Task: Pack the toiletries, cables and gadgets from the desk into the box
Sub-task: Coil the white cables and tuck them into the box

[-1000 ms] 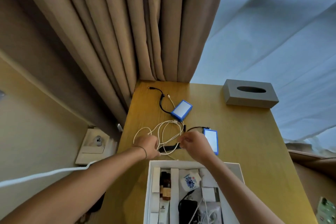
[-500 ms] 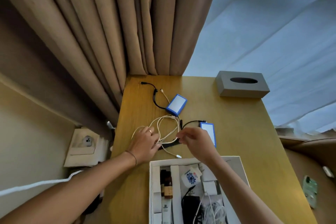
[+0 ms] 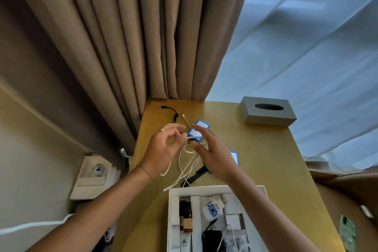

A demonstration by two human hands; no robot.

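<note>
The wooden desk (image 3: pixel 266 159) carries a white box (image 3: pixel 173 221), grey tissue holder (image 3: pixel 268 113) and 2 blue-edged gadgets (image 3: pixel 201 125).

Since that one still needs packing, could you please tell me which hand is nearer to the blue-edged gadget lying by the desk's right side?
The right hand: it partly overlaps the blue-edged gadget. The left hand is farther left, pinching the white cable.

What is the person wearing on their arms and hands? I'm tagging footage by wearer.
Both forearms are bare, with no sleeves in view. The left hand has a thin ring on one finger, and a thin dark string bracelet circles the left wrist. The right hand shows no ring, watch or band from this angle. No gloves on either hand.
</note>
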